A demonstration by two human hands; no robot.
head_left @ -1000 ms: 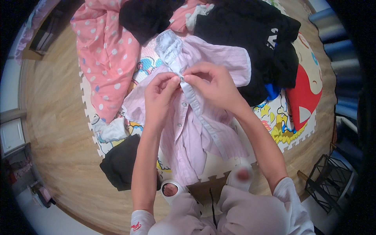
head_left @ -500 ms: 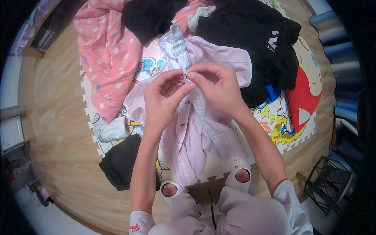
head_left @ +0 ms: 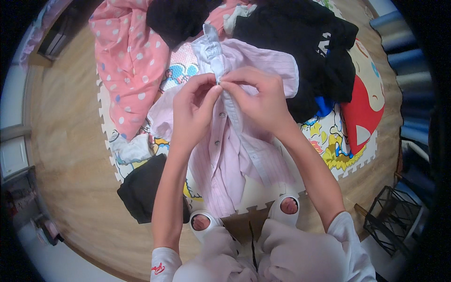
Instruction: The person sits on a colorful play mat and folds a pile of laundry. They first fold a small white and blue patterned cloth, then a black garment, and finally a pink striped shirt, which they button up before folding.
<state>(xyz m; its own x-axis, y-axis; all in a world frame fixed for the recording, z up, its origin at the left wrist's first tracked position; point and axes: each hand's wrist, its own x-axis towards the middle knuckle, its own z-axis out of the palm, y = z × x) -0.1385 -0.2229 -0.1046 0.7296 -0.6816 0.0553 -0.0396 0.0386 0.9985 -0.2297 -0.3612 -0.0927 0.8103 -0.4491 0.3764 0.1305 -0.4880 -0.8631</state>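
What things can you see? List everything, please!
Striped shirt: one, pale pink, middle
Buttons: two clear, silvery, on shirt's front
Dotted cloth: count unclear, pink, upper left
Printed garment: one, black, upper right
Dark cloth: one, black, top
Small cloths: two, whitish, left and top
Bundle: one, black, lower left
Mat: one, multicoloured, under clothes
Curtain: one, blue, right edge
Frame: one, black, lower right
Furniture: count unclear, whitish, left edge
Floor: one, brown, all around
Slippers: two, white, bottom middle
Trousers: one pair, pale, bottom
Sleeves: two, white, bottom
Left hand: one, bare, pinching shirt
Right hand: one, bare, pinching shirt
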